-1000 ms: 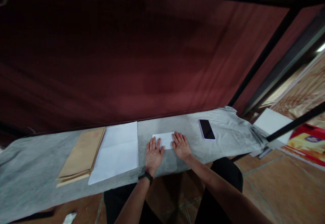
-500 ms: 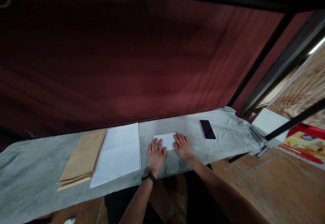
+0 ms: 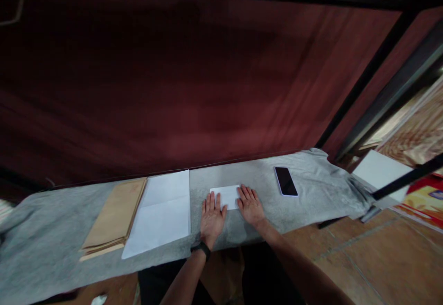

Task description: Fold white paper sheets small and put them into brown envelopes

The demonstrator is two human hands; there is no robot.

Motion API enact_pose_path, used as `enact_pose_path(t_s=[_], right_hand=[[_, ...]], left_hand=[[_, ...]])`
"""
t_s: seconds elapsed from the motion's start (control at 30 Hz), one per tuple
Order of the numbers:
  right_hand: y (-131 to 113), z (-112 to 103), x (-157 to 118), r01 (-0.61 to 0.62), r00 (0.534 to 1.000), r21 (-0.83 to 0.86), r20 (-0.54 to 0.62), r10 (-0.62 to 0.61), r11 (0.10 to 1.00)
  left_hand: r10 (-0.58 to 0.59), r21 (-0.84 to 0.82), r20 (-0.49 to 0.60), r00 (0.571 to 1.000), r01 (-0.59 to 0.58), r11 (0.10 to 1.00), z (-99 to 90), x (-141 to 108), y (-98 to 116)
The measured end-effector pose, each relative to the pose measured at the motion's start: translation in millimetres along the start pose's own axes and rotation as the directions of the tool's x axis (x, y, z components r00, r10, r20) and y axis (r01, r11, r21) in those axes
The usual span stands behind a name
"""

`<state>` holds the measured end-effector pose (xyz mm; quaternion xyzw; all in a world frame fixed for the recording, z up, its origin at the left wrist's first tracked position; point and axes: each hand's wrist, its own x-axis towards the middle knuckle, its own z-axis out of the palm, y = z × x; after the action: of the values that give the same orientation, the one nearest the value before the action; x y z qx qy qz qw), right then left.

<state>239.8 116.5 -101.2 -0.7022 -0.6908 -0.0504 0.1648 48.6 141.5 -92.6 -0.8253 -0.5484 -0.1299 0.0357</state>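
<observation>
A small white folded paper point(image 3: 227, 197) lies flat on the grey cloth in front of me. My left hand point(image 3: 212, 216), with a dark band on the wrist, rests palm down over its left edge, fingers stretched out. On the opposite side, my right hand point(image 3: 251, 205) lies flat with its fingertips on the paper's right edge. Both hands cover parts of the sheet's ends. To the left of my left hand are large white sheets point(image 3: 161, 217) with a faint crease across them.
Brown envelopes point(image 3: 116, 215) are stacked left of the white sheets. A phone point(image 3: 285, 181) with a dark screen lies to the right. The grey cloth point(image 3: 311, 171) covers a narrow table against a dark red panel point(image 3: 194, 111). A white board point(image 3: 382, 171) stands beyond the right end.
The view has shifted slightly, moving the phone and table's right end a little right and down in the picture. Both hands stay flat on the small paper.
</observation>
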Motion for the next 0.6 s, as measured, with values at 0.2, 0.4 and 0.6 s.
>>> enact_pose_path(t_s=[0.2,0.4,0.6], right_hand=[[3,0,0,-0.02,0.999,0.064,-0.035,0.022,0.998],[-32,1,12,0.057,0.998,0.183,-0.041,-0.05,0.981],[-43,15,5,0.119,0.992,0.19,-0.058,-0.11,0.974]], left_hand=[[0.011,0.014,-0.01,1.0,-0.011,1.0,2.0,0,0],[0.019,-0.009,0.039,0.999,-0.019,1.0,1.8,2,-2],[0.017,-0.033,0.065,0.998,-0.014,0.999,4.3,2,-5]])
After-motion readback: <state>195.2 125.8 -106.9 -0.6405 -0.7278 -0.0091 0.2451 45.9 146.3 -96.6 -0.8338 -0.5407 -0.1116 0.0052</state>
